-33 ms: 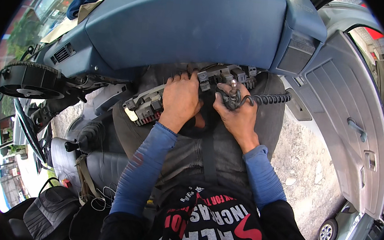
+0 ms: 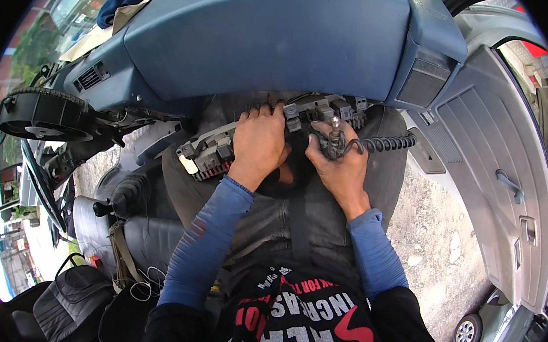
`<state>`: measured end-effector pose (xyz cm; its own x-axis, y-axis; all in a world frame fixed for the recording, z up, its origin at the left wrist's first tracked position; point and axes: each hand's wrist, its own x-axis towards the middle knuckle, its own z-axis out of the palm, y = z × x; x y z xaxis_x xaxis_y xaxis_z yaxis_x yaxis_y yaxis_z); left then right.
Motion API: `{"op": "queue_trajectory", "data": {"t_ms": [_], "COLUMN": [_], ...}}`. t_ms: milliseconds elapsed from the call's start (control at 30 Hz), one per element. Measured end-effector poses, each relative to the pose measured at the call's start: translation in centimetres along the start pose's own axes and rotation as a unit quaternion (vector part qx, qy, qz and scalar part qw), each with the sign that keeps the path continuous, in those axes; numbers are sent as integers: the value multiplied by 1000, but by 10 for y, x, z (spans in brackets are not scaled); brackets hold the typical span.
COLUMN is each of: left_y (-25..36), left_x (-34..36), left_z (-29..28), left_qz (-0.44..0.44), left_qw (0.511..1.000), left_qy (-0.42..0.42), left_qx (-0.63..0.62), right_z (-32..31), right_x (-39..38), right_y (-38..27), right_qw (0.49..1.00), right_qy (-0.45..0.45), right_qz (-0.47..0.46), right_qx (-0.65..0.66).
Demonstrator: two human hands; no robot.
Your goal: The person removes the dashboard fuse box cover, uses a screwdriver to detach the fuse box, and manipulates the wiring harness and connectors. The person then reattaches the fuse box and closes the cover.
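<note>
Across my thighs lies a long grey fuse panel point(image 2: 207, 155) with relays and a row of small red fuses at its left end. My left hand point(image 2: 259, 140) is closed over the middle of this panel, fingers curled round its far edge; the thumb side is partly hidden. Just to its right, my right hand point(image 2: 340, 170) grips a small bulb holder point(image 2: 334, 137), bulb up, with a coiled black cord point(image 2: 387, 141) running off to the right. Relays and connectors point(image 2: 339, 106) at the panel's right end sit just beyond that hand.
A blue dashboard point(image 2: 266, 33) overhangs the panel on the far side. To the right a grey car door point(image 2: 491, 151) stands open above concrete ground point(image 2: 435, 231). At left are a round black blower part point(image 2: 47, 115), a gear lever point(image 2: 102, 209) and loose white wire point(image 2: 141, 290).
</note>
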<state>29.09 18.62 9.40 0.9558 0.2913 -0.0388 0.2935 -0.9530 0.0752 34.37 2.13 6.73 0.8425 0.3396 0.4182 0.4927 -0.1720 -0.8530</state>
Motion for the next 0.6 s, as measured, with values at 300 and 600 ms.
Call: {"op": "queue_trajectory", "data": {"t_ms": [300,600], "left_y": [-1,-1], "left_x": [6,5], "left_z": [-1,1], "left_qz": [-2,-1], "left_qw": [1000,1000], "left_qy": [6,13], "left_qx": [-3,-4], "right_z": [-2,6], "right_x": [4,7], "right_y": [4,7], "right_qw": [1000,1000], "right_qy": [14,13], "right_qz": [-22,-15], "right_qx": [-17,-4]}}
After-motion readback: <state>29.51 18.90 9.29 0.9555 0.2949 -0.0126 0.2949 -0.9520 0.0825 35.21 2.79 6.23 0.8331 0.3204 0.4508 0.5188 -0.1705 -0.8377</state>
